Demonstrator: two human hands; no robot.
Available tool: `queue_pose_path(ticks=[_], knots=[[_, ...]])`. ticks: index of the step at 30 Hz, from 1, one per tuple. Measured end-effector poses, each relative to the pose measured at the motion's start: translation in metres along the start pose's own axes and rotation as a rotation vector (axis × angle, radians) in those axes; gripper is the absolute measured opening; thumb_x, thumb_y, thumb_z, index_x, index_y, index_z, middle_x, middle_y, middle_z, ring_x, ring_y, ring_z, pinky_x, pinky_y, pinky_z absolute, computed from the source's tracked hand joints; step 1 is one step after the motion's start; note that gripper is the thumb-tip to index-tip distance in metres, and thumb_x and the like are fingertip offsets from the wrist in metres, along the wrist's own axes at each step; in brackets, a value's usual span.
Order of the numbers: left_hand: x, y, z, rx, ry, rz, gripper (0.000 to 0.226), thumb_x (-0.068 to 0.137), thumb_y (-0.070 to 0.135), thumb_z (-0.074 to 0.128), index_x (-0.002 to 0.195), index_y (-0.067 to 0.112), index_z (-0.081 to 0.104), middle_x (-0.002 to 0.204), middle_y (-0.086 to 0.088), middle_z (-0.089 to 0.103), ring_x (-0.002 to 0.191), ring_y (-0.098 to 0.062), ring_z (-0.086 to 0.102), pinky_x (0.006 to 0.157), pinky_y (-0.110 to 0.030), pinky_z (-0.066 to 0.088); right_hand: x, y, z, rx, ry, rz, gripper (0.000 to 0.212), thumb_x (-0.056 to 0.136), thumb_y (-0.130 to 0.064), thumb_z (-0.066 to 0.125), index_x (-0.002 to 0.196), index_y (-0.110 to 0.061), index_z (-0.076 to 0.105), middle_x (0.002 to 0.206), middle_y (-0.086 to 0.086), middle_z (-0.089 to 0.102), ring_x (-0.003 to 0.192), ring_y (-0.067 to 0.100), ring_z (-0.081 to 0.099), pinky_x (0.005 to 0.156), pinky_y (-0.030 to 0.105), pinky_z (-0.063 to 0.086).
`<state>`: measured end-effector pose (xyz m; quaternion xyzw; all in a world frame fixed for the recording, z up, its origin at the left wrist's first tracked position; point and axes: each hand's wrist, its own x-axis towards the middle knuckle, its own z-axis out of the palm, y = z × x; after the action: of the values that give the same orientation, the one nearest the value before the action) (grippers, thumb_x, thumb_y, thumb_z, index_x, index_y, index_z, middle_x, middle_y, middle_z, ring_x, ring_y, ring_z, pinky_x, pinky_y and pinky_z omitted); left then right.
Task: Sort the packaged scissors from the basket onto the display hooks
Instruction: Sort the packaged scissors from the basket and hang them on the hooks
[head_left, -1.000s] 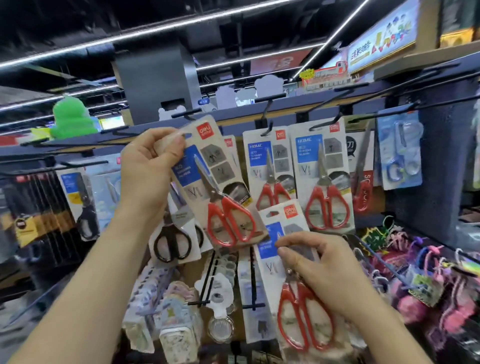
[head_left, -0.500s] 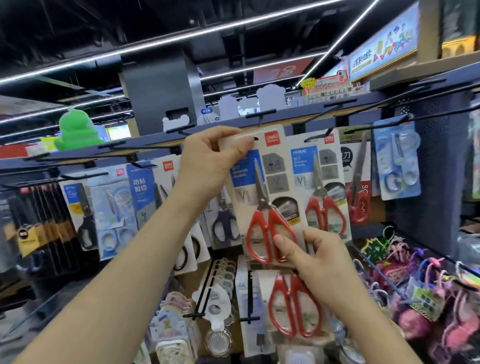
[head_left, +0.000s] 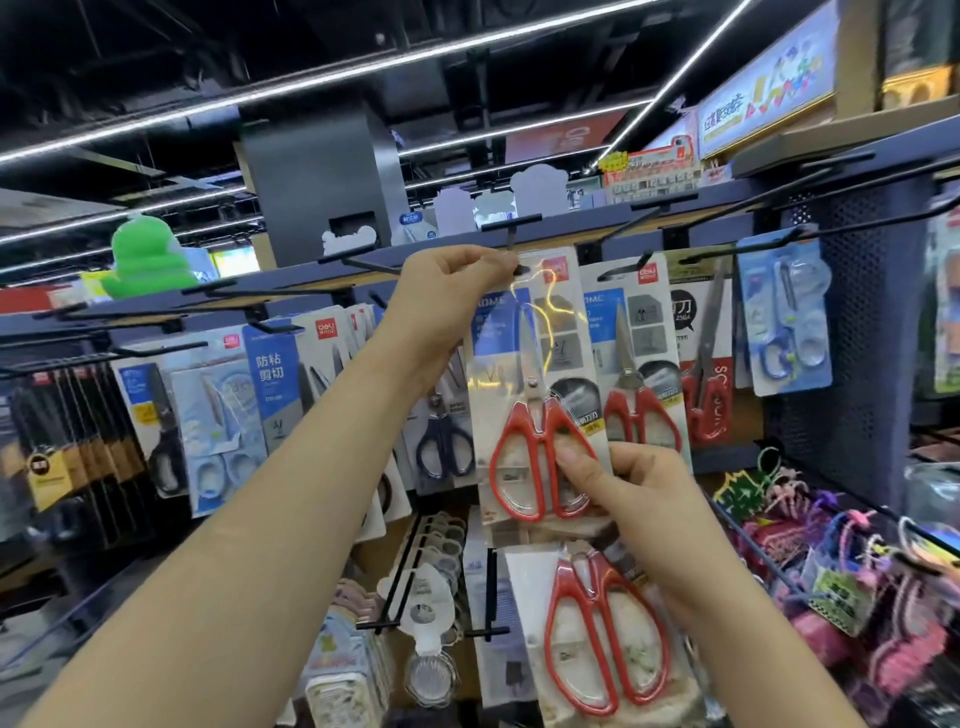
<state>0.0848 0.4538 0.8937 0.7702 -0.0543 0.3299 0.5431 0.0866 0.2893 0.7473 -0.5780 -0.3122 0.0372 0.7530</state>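
My left hand (head_left: 447, 291) pinches the top edge of a pack of red-handled scissors (head_left: 530, 395) and holds its hang hole at the tip of a black display hook (head_left: 522, 269). This pack hangs upright in front of the shelf. My right hand (head_left: 644, 493) grips a second pack of red-handled scissors (head_left: 597, 639) lower down, while its thumb touches the bottom of the upper pack. The basket is out of view.
Another red scissors pack (head_left: 636, 374) hangs just right of the hook, and a blue-handled pack (head_left: 784, 322) further right. Dark-handled scissors (head_left: 444, 436) and other packs hang to the left. Empty black hooks (head_left: 639, 228) jut out above. Colourful trinkets (head_left: 841, 571) fill the lower right.
My left hand has carried its pack up and to the right, to the hook tip. My right hand rose with the second pack and its thumb now touches the upper pack's bottom.
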Motion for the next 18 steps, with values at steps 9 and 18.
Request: queue_pose_path(ticks=[9, 18], knots=[[-0.031, -0.028, 0.000, 0.009, -0.139, 0.053, 0.062, 0.087, -0.009, 0.062, 0.120, 0.042, 0.049, 0.110, 0.007, 0.068, 0.096, -0.018, 0.071, 0.081, -0.041, 0.060, 0.004, 0.006, 0.001, -0.154, 0.137, -0.050, 0.069, 0.081, -0.054, 0.063, 0.080, 0.015, 0.061, 0.054, 0.011, 0.055, 0.054, 0.031, 0.048, 0.062, 0.041, 0.043], [-0.003, -0.070, 0.011, 0.340, 0.023, 0.128, 0.064, 0.086, 0.000, 0.070, 0.136, 0.036, 0.050, 0.128, 0.019, 0.052, 0.116, -0.010, 0.058, 0.098, -0.030, 0.051, 0.000, 0.012, -0.042, -0.437, 0.381, -0.284, 0.047, 0.091, 0.002, 0.062, 0.110, -0.041, 0.055, 0.109, -0.043, 0.057, 0.100, -0.020, 0.055, 0.079, 0.003, 0.042]])
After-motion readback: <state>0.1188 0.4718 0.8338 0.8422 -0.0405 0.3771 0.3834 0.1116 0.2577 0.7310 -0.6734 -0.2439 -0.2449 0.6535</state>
